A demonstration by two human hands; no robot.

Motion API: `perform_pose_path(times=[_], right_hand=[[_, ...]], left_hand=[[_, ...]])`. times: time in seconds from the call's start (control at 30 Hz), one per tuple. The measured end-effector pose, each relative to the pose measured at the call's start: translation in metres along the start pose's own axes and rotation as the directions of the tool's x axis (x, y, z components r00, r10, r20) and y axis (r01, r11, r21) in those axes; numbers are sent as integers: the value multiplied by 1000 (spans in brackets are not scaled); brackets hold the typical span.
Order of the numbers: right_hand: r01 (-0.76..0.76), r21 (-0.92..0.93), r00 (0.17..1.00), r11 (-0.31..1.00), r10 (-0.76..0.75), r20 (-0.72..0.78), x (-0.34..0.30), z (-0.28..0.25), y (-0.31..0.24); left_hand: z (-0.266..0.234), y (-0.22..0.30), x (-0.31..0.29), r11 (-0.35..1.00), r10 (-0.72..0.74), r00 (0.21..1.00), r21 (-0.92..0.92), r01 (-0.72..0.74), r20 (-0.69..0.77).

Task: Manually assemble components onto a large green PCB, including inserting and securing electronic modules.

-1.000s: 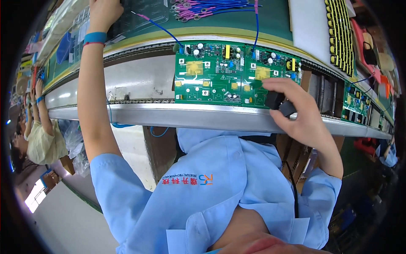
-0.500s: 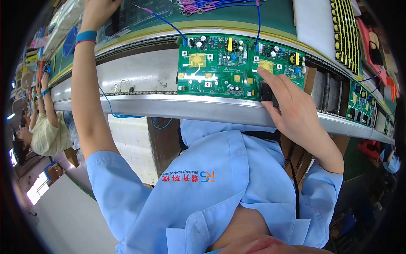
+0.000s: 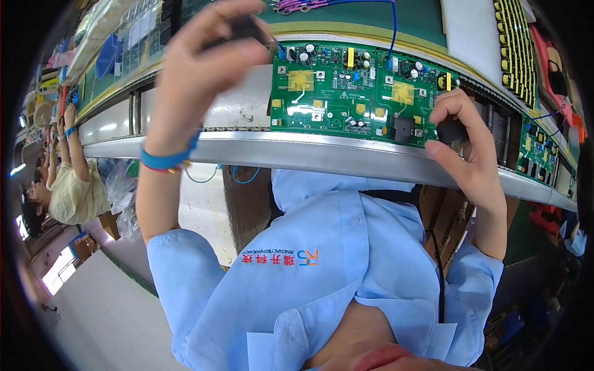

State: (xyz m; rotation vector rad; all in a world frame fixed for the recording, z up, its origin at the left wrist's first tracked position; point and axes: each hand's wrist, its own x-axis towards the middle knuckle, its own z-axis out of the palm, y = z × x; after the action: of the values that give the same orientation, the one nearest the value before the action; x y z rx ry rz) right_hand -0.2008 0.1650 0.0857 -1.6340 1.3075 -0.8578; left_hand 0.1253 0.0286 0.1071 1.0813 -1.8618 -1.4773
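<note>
A pair of joined green circuit boards lies on the conveyor rails before me. My left hand, smeared by motion, is over the boards' left end, its fingers round a black block-shaped component. My right hand pinches another black block-shaped component between thumb and fingers at the boards' near right corner. A similar black block sits on the right board, just left of that hand. Blue wire leads rise from the boards' far edge.
Beyond the rail, a green mat holds a bundle of blue wires with ring terminals. To its right is a white sheet beside rows of black-and-yellow parts. Another green board lies further right. A co-worker is at far left.
My left hand has come back from the far left, now with a black block. My right hand has left the block on the right board and moved right, where it pinches another.
</note>
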Motion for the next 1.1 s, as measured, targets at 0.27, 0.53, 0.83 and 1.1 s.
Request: perform_pose_path(times=[0.27,0.53,0.83,1.1], right_hand=[[-125,266,991,956,133,-14,-15,1,12],[-38,361,996,932,64,-60,-18,-5,20],[-2,136,999,991,8,-48,-23,-12,25],[-16,-8,1000,1000,16,-16,-24,-13,14]], left_hand=[[77,1,-18,785,106,942,555,-277,319],[86,4,-8,634,109,905,672,-383,412],[88,7,-7,517,138,878,722,-459,459],[80,5,-13,663,127,911,649,-373,393]])
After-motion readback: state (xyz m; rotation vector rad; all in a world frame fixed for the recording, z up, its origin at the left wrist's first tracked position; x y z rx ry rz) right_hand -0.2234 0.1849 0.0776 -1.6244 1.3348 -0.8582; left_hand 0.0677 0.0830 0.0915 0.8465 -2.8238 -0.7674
